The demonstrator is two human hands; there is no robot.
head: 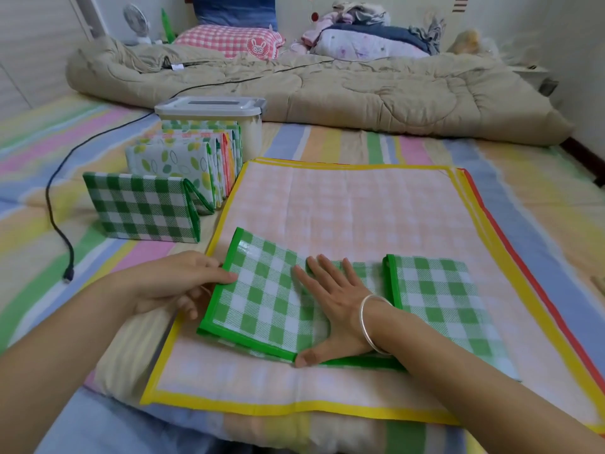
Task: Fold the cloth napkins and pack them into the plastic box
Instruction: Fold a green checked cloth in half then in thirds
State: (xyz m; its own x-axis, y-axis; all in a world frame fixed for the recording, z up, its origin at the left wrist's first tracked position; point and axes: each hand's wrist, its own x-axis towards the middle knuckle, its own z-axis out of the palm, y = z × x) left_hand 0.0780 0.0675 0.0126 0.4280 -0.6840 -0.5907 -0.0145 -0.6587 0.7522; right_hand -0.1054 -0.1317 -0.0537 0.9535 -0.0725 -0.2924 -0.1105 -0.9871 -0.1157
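Observation:
A green checked napkin (271,299) with a green border lies partly folded on top of a flat stack of napkins, the top one pale pink with a yellow border (353,208). My left hand (176,283) pinches the green napkin's left edge, lifting that flap. My right hand (330,299) presses flat on the napkin's middle, fingers spread. The napkin's right flap (438,299) is folded over. Several folded napkins (183,168) stand in a row at the left, a dark green checked one (144,208) in front. Behind them stands the plastic box (212,109) with its lid on.
A black cable (55,217) runs across the striped sheet at the left, its plug lying near my left forearm. A rolled beige quilt (327,90) lies across the back, with pillows and clothes behind it. A small fan (136,21) stands at the far left.

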